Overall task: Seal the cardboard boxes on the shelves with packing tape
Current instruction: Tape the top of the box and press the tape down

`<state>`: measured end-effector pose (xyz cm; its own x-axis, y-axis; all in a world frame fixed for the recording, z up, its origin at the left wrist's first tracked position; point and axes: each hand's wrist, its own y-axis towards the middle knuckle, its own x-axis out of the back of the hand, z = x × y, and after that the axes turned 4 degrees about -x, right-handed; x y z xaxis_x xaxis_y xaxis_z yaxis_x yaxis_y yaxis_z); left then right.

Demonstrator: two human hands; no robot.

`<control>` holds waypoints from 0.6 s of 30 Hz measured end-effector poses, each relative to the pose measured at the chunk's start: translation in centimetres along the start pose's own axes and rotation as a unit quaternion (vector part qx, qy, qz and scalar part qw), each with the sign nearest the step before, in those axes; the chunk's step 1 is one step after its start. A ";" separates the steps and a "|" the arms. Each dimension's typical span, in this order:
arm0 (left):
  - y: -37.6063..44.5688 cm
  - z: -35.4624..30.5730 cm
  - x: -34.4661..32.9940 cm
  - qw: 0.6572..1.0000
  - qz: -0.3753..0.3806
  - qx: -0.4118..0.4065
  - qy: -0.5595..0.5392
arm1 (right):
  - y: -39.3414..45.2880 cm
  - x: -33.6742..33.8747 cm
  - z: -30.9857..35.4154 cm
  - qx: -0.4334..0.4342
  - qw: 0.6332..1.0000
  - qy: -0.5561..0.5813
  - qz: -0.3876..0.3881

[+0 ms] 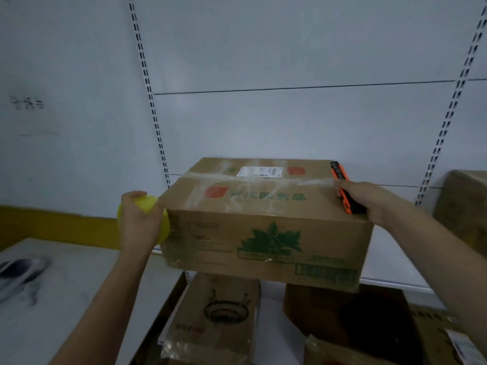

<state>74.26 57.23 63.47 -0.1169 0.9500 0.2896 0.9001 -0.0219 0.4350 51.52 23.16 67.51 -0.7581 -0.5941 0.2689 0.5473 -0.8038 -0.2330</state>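
A cardboard box with green leaf print stands on the shelf in front of me. Clear tape runs along its top seam, and a white label sits near the back. My left hand grips a yellow tape roll against the box's left end. My right hand holds an orange and black utility knife over the top right corner, thumb pressing near the end of the tape strip.
Another cardboard box stands at the right edge. Below the shelf lie several boxes, one with a line drawing and a dark one. A white surface lies at the lower left. Slotted uprights run up the back panel.
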 end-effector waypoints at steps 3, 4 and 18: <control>1.8 1.8 2.1 0.998 -0.049 -0.005 0.045 | 0.3 -6.0 1.4 0.010 1.000 0.029 0.006; 2.3 2.0 2.7 0.997 -0.054 0.000 0.052 | 0.3 -7.8 1.8 0.014 0.999 0.030 0.007; -2.8 -8.8 1.3 0.970 0.122 -0.202 -0.061 | -5.2 -5.4 0.7 0.148 0.976 0.086 -0.136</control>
<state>67.87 55.80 70.18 0.1511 0.9308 0.3329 0.6541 -0.3466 0.6723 53.02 30.56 67.90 -0.9238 -0.3645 0.1171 0.3770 -0.9195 0.1117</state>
